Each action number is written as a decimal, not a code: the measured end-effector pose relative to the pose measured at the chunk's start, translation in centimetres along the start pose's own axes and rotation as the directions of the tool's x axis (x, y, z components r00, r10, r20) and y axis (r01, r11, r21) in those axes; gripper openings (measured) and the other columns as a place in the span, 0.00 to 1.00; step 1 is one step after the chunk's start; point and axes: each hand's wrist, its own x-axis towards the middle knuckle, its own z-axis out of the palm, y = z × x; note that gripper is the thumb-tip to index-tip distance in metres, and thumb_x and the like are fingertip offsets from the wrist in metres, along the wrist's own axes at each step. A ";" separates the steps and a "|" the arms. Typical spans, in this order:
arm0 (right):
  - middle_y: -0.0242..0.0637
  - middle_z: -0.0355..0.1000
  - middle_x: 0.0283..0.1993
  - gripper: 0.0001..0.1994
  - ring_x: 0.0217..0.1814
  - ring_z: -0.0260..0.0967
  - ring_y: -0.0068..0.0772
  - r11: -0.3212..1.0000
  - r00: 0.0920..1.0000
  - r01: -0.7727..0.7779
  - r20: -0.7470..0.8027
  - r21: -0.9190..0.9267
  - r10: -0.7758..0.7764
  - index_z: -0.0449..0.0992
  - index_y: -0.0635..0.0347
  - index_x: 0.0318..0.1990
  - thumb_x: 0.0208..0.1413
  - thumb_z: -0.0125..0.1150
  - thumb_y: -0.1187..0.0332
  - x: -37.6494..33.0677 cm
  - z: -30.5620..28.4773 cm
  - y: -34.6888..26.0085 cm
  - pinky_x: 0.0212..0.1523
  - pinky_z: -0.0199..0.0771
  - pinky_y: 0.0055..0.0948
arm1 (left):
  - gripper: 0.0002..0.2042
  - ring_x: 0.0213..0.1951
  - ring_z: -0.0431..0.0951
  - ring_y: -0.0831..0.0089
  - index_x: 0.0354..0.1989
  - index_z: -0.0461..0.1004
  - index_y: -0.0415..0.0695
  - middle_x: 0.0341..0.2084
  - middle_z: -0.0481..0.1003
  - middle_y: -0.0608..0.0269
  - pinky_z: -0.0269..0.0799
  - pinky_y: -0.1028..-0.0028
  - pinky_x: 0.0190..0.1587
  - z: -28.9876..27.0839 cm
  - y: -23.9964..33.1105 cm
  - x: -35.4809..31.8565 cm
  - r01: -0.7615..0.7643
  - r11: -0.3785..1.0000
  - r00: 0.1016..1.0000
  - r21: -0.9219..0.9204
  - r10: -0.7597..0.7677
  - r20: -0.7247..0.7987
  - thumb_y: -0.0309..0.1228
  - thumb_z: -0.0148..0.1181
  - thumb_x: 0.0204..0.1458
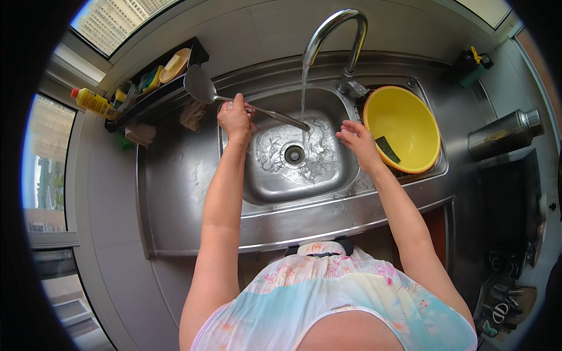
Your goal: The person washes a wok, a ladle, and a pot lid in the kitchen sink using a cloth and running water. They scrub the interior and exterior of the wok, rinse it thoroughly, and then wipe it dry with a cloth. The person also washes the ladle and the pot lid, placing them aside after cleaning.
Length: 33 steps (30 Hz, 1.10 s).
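Note:
My left hand (235,119) is closed round the upper handle of a metal wok spatula (200,85), over the left side of the sink (266,190). Its broad rounded head points to the far left, and the handle slants down right towards the stream. Something pinkish, too small to name, shows beside my fingers. A curved chrome faucet (335,22) runs water (304,88) into the sink, close to the handle's end. Empty, with fingers slightly curled and apart, my right hand (358,142) hovers at the sink's right edge, beside a yellow bowl (407,123).
A dark green piece (387,150) lies in the bowl. Left, a black rack (164,85) holds sponges and a soap dish; a crumpled cloth (192,113) hangs from it, near a yellow bottle (93,104). A metal canister (506,134) and a dark bottle (470,67) stand right.

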 end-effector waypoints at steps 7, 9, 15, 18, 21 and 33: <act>0.35 0.68 0.50 0.21 0.52 0.70 0.27 0.999 0.999 -0.042 0.010 0.025 0.041 0.65 0.64 0.57 0.58 0.57 0.64 -0.2 0.1 0.2 0.52 0.65 0.27 | 0.13 0.12 0.70 0.78 0.19 0.69 0.39 0.12 0.72 0.62 0.64 0.77 0.15 -0.4 0.0 0.1 -0.058 0.998 0.998 -0.009 0.058 0.038 0.32 0.60 0.52; 0.34 0.68 0.50 0.21 0.52 0.70 0.27 0.998 0.999 -0.042 0.001 0.037 0.042 0.65 0.62 0.57 0.58 0.57 0.64 -0.4 -0.4 0.2 0.51 0.65 0.27 | 0.13 0.13 0.71 0.78 0.20 0.70 0.39 0.12 0.72 0.62 0.64 0.77 0.15 0.4 -0.4 -1.0 -0.084 0.995 0.988 0.045 0.078 0.132 0.32 0.60 0.52; 0.32 0.67 0.51 0.21 0.52 0.69 0.26 1.000 0.999 -0.010 -0.033 0.007 0.010 0.65 0.56 0.58 0.59 0.56 0.62 -0.4 -1.7 -1.0 0.49 0.65 0.27 | 0.12 0.19 0.78 0.67 0.26 0.72 0.39 0.16 0.76 0.56 0.71 0.69 0.24 4.2 -5.6 -5.7 -0.220 0.874 0.842 0.432 -0.053 0.537 0.37 0.59 0.52; 0.32 0.64 0.55 0.24 0.54 0.66 0.26 0.997 0.998 0.063 -0.026 -0.045 -0.065 0.60 0.53 0.62 0.61 0.53 0.58 1.7 -1.8 -2.6 0.50 0.65 0.29 | 0.11 0.29 0.77 0.51 0.27 0.70 0.40 0.23 0.76 0.51 0.71 0.60 0.31 7.8 -7.9 -6.3 -0.653 0.679 0.621 0.336 0.225 0.751 0.36 0.57 0.52; 0.33 0.61 0.58 0.28 0.59 0.62 0.28 0.980 0.985 0.158 -0.083 0.123 -0.148 0.55 0.50 0.65 0.61 0.51 0.51 4.4 -1.0 -5.1 0.52 0.63 0.35 | 0.11 0.32 0.74 0.46 0.27 0.69 0.41 0.25 0.75 0.50 0.70 0.55 0.34 11.1 -6.9 -5.3 -0.796 0.532 0.464 0.289 0.229 0.856 0.37 0.57 0.51; 0.22 0.68 0.38 0.22 0.41 0.61 0.17 0.964 0.945 0.096 0.281 0.249 -0.167 0.71 0.49 0.37 0.54 0.53 0.39 9.6 11.3 -7.0 0.43 0.64 0.29 | 0.09 0.14 0.72 0.77 0.29 0.73 0.43 0.12 0.71 0.66 0.65 0.75 0.18 -0.1 -4.4 -1.9 -0.466 0.758 0.678 0.457 -0.026 0.735 0.35 0.60 0.53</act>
